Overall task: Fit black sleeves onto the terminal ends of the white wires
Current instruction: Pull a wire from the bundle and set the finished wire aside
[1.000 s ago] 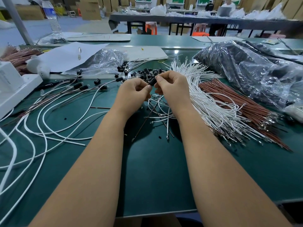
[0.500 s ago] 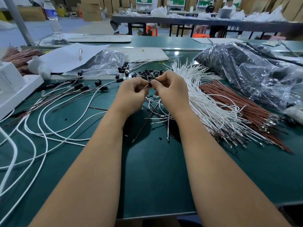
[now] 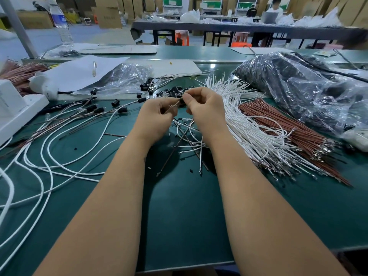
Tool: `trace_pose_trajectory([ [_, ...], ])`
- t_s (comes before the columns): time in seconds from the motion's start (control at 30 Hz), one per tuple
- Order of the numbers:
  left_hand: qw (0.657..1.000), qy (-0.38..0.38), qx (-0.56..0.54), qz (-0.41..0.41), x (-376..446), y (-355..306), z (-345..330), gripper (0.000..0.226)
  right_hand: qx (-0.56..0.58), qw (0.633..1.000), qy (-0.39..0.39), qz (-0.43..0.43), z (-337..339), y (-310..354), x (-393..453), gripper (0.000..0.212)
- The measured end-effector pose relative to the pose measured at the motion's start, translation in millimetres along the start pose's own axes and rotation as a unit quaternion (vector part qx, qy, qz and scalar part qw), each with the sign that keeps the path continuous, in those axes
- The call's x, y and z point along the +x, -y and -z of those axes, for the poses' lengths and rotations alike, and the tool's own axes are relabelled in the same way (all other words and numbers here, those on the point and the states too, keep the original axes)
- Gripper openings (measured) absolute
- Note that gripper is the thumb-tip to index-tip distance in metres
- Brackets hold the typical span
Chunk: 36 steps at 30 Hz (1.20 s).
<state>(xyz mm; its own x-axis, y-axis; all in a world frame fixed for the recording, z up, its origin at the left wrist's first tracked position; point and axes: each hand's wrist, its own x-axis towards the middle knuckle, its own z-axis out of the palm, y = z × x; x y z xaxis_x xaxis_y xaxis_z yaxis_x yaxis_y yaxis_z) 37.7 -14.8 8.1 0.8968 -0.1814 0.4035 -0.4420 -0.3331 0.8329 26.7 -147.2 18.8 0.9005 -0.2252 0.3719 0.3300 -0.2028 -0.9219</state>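
Right hand (image 3: pixel 201 110) pinching black sleeve (image 3: pixel 181 101); left hand (image 3: pixel 157 114) pinching wire end (image 3: pixel 172 106), pointed up-right at sleeve's mouth, nearly touching, above green table (image 3: pixel 179 216). Spare sleeves (image 3: pixel 171 92) just beyond.

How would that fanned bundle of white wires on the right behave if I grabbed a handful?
The white wire bundle would probably flop and splay, since its thin strands already curve and fan apart. It looks light. Its ends lie tangled with the brown wires, so some may snag.

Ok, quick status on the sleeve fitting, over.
Left hand pinching a wire end. Right hand pinching a black sleeve against it. Loose sleeve pile just behind. Nothing in the way.
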Motion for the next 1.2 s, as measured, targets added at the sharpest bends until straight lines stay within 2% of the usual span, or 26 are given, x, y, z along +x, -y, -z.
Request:
trace_pose_trajectory([
  [0.13, 0.998, -0.052, -0.023, 0.01, 0, 1, -2, 0.014, 0.116, 0.992, 0.053, -0.022, 3, 4, -2, 0.018],
  [0.27, 0.993, -0.073, -0.095, 0.011, 3, 3, -1, 0.018, 0.168, 0.979, 0.114, -0.019, -2, 8, -5, 0.027],
  [0.33, 0.987, -0.079, -0.14, 0.019, 4, 3, 0, 0.017, 0.181, 0.977, 0.111, -0.025, -1, 7, -4, 0.031],
  [0.4, 0.981, -0.094, -0.168, 0.024, 5, 3, -1, 0.015, 0.114, 0.991, 0.067, -0.026, 2, 5, -1, 0.029],
  [0.5, 0.976, -0.108, -0.19, 0.015, 5, 2, 0, 0.017, -0.116, 0.993, 0.023, 0.024, 4, -3, 2, 0.025],
  [0.6, 0.969, -0.115, -0.218, 0.003, 6, 1, 0, 0.015, -0.279, 0.958, 0.052, 0.042, 1, -10, 3, 0.029],
  [0.7, 0.964, -0.12, -0.237, -0.006, 5, -2, -1, 0.017, -0.405, 0.907, 0.11, 0.022, -2, -12, 3, 0.029],
  [0.8, 0.959, -0.121, -0.256, -0.012, 5, -2, 0, 0.019, -0.434, 0.892, 0.125, 0.016, -3, -11, 1, 0.026],
  [1.07, 0.967, -0.098, -0.236, -0.009, 2, -2, 2, 0.018, -0.407, 0.904, 0.128, 0.003, -4, -11, 2, 0.015],
  [1.2, 0.989, -0.086, -0.115, 0.016, 1, 2, 2, 0.016, -0.352, 0.933, 0.076, 0.006, -2, -14, 2, 0.009],
])
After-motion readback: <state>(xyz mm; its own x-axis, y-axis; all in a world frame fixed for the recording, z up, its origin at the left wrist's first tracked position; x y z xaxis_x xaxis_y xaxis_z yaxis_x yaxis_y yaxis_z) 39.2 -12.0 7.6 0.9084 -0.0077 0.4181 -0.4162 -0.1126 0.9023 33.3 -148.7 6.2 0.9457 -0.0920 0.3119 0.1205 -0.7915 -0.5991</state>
